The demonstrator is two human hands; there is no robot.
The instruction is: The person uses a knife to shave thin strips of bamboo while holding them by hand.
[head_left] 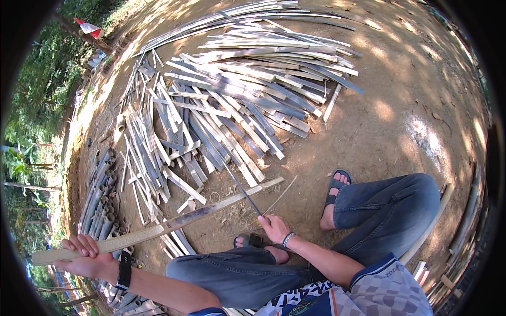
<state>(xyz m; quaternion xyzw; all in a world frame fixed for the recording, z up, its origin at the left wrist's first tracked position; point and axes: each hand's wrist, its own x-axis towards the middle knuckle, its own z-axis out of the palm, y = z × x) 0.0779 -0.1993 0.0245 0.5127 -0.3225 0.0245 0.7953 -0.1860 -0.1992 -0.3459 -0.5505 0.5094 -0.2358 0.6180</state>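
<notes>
A long split bamboo strip (132, 238) slants across in front of me, from the lower left up toward the middle. My left hand (84, 255) is closed around its near left end, palm up, with a dark watch on the wrist. My right hand (275, 229) grips the handle of a long, narrow-bladed knife (240, 185). The blade points up and to the left and crosses the strip near its far end. I cannot tell whether the edge touches the bamboo. My right hand is close to my knees, above the ground.
A large heap of split bamboo strips (237, 89) covers the ground ahead. Cut bamboo tubes (100, 195) are stacked at the left. My sandaled feet (334, 195) rest on bare soil. Bamboo poles (468, 210) lie at the right, and a pale ashy patch (424, 138) marks the soil.
</notes>
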